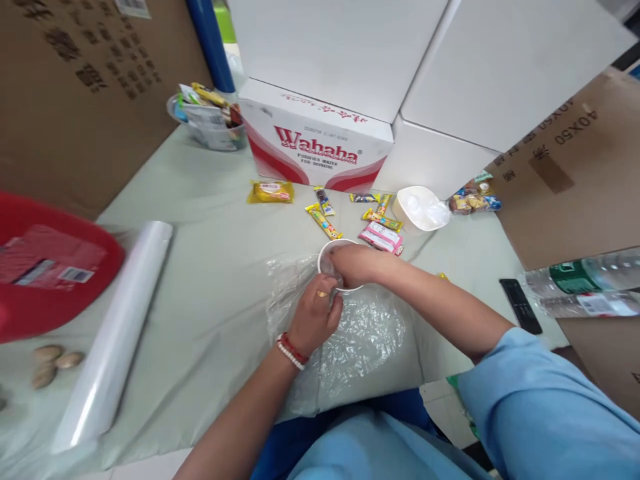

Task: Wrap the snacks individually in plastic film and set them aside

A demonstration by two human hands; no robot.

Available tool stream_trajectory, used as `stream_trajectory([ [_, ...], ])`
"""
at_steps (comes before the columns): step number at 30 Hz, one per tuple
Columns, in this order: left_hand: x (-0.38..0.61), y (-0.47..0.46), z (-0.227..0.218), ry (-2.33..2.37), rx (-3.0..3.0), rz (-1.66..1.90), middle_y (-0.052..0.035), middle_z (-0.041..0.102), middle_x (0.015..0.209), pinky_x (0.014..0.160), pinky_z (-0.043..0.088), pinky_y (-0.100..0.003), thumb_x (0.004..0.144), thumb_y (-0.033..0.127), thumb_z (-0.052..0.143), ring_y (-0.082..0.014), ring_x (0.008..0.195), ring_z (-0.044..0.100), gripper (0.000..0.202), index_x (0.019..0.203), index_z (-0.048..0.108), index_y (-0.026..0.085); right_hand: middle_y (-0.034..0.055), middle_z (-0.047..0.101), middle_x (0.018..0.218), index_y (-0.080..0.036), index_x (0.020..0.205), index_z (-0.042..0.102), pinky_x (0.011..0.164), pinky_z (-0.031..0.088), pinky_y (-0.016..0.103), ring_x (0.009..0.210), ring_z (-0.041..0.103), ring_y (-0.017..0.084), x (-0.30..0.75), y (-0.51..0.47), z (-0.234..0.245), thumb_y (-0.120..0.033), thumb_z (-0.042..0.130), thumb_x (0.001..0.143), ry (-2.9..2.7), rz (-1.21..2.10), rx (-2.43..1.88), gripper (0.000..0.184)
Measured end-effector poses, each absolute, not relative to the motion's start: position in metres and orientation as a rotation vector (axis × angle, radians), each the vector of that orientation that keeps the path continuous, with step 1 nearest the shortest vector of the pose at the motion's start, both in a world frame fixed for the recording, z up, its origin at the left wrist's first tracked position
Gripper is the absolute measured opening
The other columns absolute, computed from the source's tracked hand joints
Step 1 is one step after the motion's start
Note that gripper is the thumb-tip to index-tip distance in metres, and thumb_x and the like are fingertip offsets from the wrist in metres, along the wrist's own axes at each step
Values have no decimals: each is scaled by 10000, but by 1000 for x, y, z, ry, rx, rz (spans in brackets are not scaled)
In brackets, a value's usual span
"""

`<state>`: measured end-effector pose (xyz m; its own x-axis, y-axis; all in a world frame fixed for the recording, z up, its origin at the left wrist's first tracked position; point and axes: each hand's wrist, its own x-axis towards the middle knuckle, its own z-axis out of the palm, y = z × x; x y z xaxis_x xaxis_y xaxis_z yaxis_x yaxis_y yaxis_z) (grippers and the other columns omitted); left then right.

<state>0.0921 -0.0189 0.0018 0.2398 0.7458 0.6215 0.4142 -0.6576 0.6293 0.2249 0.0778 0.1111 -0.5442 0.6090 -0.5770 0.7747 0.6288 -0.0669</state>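
A round white bowl [321, 256] stands near the table's middle, its rim showing around my right hand. My left hand [316, 313] is closed on the near left edge of the bowl, thumb and fingers at the rim; a ring and bracelets show on it. Reaching in from the right, my right hand [353, 264] is down inside the bowl, with its fingers mostly hidden. Crinkled clear plastic film [365, 333] lies under and in front of the bowl. Just behind it are a pink packet [381, 236] and several small yellow snack packets [324, 221].
At the back stand a Wahaha carton [320, 150] and a square white tub [417, 208]. A yellow wrapped snack [271, 192] lies on the left. Further left are a plastic roll [115, 333], a red container [55, 273] and walnuts [47, 363]. A black phone-like object [520, 305] lies right.
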Motion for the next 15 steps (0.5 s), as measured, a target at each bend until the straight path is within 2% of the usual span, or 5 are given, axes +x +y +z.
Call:
stream_trajectory([
  [3, 89, -17, 4, 1120, 2097, 1401, -17, 566, 968, 733, 502, -295, 984, 105, 546, -156, 796, 595, 206, 1147, 485, 215, 179, 751, 1216, -100, 1143, 740, 841, 554, 317, 1046, 739, 275, 237, 75, 105, -205, 738, 898, 2497, -512, 1160, 266],
  [7, 88, -18, 6, 1119, 1993, 1458, 8, 524, 928, 713, 511, -300, 978, 145, 581, -143, 736, 554, 277, 1222, 480, 228, 139, 744, 1238, -157, 1176, 717, 1015, 549, 368, 1160, 701, 251, 274, 70, 120, -187, 733, 907, 2875, -904, 1344, 272],
  [10, 88, -20, 8, 1143, 1992, 1491, 17, 522, 888, 748, 530, -318, 984, 147, 600, -156, 750, 544, 385, 1338, 485, 244, 128, 738, 1289, -193, 1217, 696, 1077, 549, 443, 1211, 687, 268, 314, 73, 140, -338, 833, 841, 2908, -1324, 1721, 425],
  [13, 89, -22, 7, 1196, 2053, 1451, -4, 555, 938, 778, 545, -323, 1002, 158, 603, -154, 773, 549, 444, 1422, 494, 249, 117, 743, 1280, -221, 1233, 688, 989, 606, 444, 1174, 701, 272, 349, 80, 152, -544, 830, 806, 2654, -1690, 2187, 553],
  [15, 91, -23, 4, 1242, 2029, 1424, -27, 576, 1003, 785, 555, -334, 1006, 206, 625, -152, 778, 552, 438, 1425, 506, 248, 109, 765, 1192, -228, 1156, 712, 905, 632, 430, 1097, 727, 277, 362, 83, 152, -644, 806, 781, 2514, -1774, 2273, 568],
])
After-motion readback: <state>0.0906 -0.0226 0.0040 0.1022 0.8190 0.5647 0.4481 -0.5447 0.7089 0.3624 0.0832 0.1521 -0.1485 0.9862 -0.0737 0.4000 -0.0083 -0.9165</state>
